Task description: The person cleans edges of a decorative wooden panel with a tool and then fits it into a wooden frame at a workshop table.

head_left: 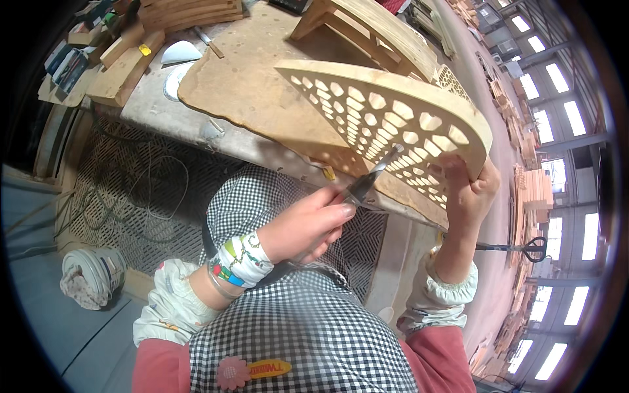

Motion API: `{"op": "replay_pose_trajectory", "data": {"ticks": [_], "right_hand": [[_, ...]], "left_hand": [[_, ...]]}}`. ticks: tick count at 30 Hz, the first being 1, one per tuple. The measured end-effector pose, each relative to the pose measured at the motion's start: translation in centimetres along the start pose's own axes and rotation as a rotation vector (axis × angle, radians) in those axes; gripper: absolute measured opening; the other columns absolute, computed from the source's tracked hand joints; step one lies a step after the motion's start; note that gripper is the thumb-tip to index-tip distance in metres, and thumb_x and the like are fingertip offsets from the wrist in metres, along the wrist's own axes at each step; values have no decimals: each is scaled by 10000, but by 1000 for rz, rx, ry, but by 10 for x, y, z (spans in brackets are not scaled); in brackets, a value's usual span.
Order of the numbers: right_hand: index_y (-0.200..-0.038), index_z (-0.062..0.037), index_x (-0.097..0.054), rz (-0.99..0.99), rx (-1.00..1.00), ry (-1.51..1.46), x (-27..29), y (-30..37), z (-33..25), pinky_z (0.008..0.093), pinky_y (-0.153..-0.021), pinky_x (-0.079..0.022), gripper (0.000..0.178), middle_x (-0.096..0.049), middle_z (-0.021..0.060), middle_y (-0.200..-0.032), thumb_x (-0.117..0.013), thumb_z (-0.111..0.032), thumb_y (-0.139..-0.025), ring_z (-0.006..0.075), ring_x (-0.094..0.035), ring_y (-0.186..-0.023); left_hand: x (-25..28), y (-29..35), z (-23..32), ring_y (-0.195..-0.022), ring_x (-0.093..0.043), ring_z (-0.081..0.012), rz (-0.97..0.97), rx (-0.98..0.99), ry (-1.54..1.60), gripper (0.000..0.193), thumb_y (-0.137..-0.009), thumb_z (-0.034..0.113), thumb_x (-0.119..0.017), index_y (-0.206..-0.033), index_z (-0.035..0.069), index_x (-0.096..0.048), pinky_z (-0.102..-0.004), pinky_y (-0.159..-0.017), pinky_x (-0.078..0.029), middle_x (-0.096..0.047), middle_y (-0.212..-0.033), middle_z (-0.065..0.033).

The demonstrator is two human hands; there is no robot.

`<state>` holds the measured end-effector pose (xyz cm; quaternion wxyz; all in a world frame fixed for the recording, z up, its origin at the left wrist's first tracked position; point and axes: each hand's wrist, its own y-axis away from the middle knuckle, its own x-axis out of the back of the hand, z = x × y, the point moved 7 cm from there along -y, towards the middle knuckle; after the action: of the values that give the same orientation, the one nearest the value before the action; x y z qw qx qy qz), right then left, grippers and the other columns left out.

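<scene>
Left hand (304,226) is closed round a slim dark-handled hand tool (362,188), pale narrow tip pointing away from the body, up at the panel; right hand (475,193) is clamped on the near right corner of that panel. Hands well apart, tool and panel between them. Panel (385,110) is pale wood, pierced with hexagonal holes inside a solid rim, tilted up over the workbench (154,98) ahead of both hands. Can't tell if the tip is inside a hole or just in front of the face; can't tell if it's a knife or a file either. My read: dressing the holes one by one, with the panel held at an angle to get at them. How many are done, no idea from here. Next move calls for a firm right-hand grip, tip lined up on one hole, light strokes; the webs look thin, so leaning sideways could chip one. Beyond the panel, a slatted wooden frame (370,34). Forward and left of the left hand, a flat-bladed scraper (208,42) and a thick timber block (121,75). Yellow clip (329,173) just ahead of the left hand, at the bench edge.
</scene>
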<state>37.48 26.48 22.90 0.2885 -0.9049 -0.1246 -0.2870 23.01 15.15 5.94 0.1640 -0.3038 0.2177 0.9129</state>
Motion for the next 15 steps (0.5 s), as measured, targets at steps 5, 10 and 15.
{"op": "replay_pose_trajectory", "data": {"ticks": [5,10,15], "right_hand": [[-1083,34,-720,-21,73,61,-6,-1,-13,246,-683,-547,253,-758,69,-817,-786,-51,-854,118,-712,-741],[-1057,33,-733,96,-42,13,2,-4,4,234,-634,-532,208,-750,60,-809,-778,-82,-890,102,-693,-708],[-1055,31,-740,173,-118,-4,6,-5,9,230,-618,-521,192,-746,50,-813,-768,-96,-914,88,-668,-686]], "left_hand": [[0,-4,8,-464,-493,-73,-7,2,-27,444,-1035,330,-530,-1317,-1,-439,-225,-388,-416,-531,-701,-12],[-1,6,-6,-469,-487,-60,-30,13,-18,429,-1064,287,-490,-1376,3,-409,-215,-400,-423,-534,-720,-3],[-17,15,-24,-470,-473,-50,-118,38,-68,512,-1077,230,-460,-1499,-16,-308,-202,-413,-418,-527,-737,3]]}}
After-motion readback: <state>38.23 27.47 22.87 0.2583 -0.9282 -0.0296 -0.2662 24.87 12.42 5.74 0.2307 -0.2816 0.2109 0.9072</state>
